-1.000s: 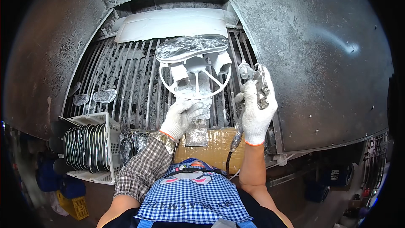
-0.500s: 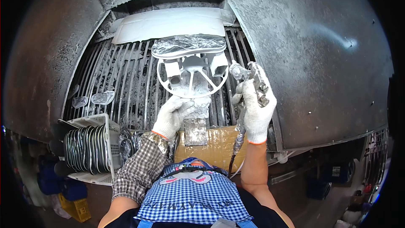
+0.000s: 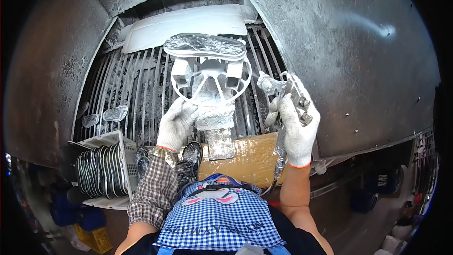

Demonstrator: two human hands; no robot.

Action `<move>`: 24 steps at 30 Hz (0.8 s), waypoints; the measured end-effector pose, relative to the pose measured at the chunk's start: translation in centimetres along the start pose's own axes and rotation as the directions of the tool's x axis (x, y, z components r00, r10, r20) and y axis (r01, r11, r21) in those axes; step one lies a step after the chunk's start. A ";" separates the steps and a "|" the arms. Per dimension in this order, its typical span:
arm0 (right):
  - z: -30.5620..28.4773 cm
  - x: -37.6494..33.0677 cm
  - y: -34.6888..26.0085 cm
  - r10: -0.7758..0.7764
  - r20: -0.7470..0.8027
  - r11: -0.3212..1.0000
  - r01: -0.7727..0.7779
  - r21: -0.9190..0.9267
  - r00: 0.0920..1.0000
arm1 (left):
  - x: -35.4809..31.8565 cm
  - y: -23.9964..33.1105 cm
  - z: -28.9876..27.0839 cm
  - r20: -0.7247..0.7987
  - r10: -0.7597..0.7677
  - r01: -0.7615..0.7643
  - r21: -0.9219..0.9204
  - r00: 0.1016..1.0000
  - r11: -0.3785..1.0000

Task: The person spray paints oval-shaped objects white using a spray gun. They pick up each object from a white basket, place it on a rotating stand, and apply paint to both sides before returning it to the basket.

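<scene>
A shoe sole with a white sidewall and clear film over its dark face lies on the two upright blocks of a white spoked wheel. This wheel sits on a paint-caked stand. My left hand, in a white knitted glove, has its fingers curled at the wheel's near left rim, the fingertips partly hidden. My gloved right hand is wrapped round a paint-crusted spray gun, held to the right of the wheel. Its nozzle points left toward the sole.
Slatted metal grating lies beneath, between tall metal walls. A white sheet rests at the back. Film-covered pieces lie at left, near a white basket of several dark soles. A taped cardboard box sits in front.
My left hand has shifted left along the rim. The wheel has turned a little, and the sole now slants down to the right. My right hand and the spray gun have moved right.
</scene>
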State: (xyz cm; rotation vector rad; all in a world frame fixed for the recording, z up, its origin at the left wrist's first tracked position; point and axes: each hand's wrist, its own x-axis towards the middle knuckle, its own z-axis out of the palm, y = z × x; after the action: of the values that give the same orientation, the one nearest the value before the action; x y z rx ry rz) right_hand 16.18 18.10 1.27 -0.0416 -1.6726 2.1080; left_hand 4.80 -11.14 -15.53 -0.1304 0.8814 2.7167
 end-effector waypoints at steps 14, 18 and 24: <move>-0.4 -1.1 -0.9 0.045 -0.071 0.999 -0.046 -0.015 0.996 | -1.5 -4.7 2.7 0.029 -0.090 0.088 0.065 0.996 0.994; -0.6 -1.5 -1.3 0.104 0.054 0.994 -0.103 -0.021 0.993 | -1.4 -5.0 3.8 0.022 -0.108 0.107 0.031 0.994 0.994; -1.2 -0.9 -0.1 0.044 0.049 0.999 -0.043 -0.021 0.998 | -1.2 -3.0 3.4 -0.059 -0.065 0.067 0.025 0.996 0.997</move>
State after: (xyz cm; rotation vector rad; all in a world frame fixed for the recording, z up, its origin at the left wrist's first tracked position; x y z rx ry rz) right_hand 17.36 18.94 0.83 -0.0324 -1.7363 2.1402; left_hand 6.80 -7.09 -14.32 -0.2306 0.9135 2.6506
